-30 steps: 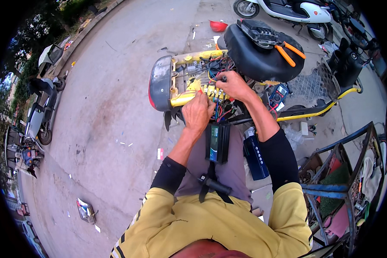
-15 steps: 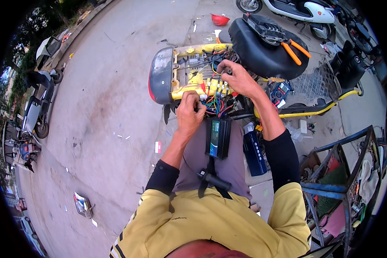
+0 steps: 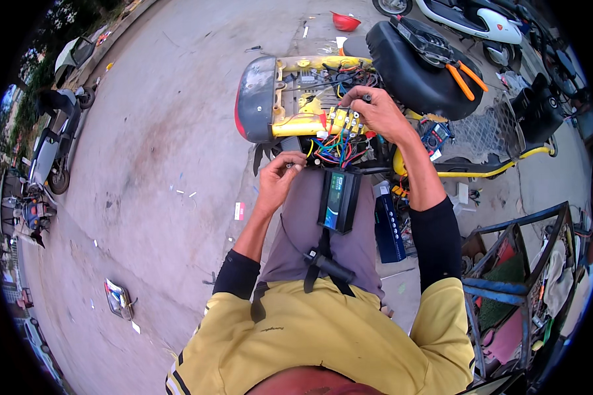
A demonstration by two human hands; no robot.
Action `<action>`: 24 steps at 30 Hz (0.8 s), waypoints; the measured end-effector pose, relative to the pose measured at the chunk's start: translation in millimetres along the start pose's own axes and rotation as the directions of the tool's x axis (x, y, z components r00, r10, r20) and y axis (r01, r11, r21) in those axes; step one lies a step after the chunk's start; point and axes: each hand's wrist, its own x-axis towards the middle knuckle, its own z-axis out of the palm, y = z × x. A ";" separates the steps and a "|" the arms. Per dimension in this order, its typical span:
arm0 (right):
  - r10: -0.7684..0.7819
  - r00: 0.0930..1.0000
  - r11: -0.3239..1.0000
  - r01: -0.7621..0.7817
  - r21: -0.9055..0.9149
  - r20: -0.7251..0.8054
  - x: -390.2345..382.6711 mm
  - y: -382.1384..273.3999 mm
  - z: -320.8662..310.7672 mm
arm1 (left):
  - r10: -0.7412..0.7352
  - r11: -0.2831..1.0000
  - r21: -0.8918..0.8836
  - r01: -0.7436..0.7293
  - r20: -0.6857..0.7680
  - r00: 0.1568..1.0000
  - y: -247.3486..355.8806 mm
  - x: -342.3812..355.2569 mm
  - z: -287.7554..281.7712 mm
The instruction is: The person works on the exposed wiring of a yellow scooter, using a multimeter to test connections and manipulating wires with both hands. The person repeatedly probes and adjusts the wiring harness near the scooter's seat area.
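A yellow scooter body [image 3: 310,125] with its rear frame exposed lies before me. Over it, my right hand [image 3: 381,117] has its fingers curled together by a yellow terminal block [image 3: 344,120]; a small dark round end shows between thumb and finger, its kind unclear. Coloured wires [image 3: 339,150] run from the block toward a black controller box [image 3: 338,201] lying on my lap. Left of those wires, my left hand [image 3: 278,176] pinches a small dark piece, too small to name, clear of the scooter's side.
A black seat [image 3: 408,72] is tipped up at the right, carrying orange-handled pliers [image 3: 468,80]. A multimeter [image 3: 435,138] rests on the footboard. Beside my leg stands a dark blue box [image 3: 389,227]. A metal rack [image 3: 507,289] with tools is at lower right; a red bowl-shaped thing [image 3: 344,22] lies beyond.
My left hand has drawn back from the scooter's edge toward my lap side, fingers still pinched. My right hand has shifted slightly right over the terminal block. The view has tilted a little.
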 end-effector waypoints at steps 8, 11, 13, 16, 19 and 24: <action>0.004 1.000 0.996 -0.005 -0.086 -0.017 0.3 -2.0 -0.7 | 0.055 0.967 0.239 -0.090 0.150 0.987 32.9 9.0 11.4; -0.088 0.996 0.984 0.083 -0.160 -0.027 2.3 3.2 0.5 | 0.017 0.971 0.232 -0.056 0.165 0.986 31.7 17.6 13.0; -0.186 0.981 0.966 0.174 -0.192 -0.046 7.3 19.6 -2.0 | -0.030 0.982 0.189 -0.003 0.175 0.984 33.6 22.1 16.7; -0.164 0.986 0.971 0.155 -0.181 -0.039 6.3 13.3 -1.3 | -0.067 0.994 0.092 0.052 0.172 0.983 31.7 27.7 16.2; -0.003 1.000 0.986 0.000 -0.167 -0.014 -2.5 -13.1 0.9 | -0.056 0.997 0.063 0.046 0.158 0.986 24.5 32.4 10.7; -0.001 1.000 0.967 -0.006 -0.253 -0.029 -4.3 -17.1 -0.5 | -0.058 0.995 0.095 0.040 0.195 0.979 25.0 32.7 5.3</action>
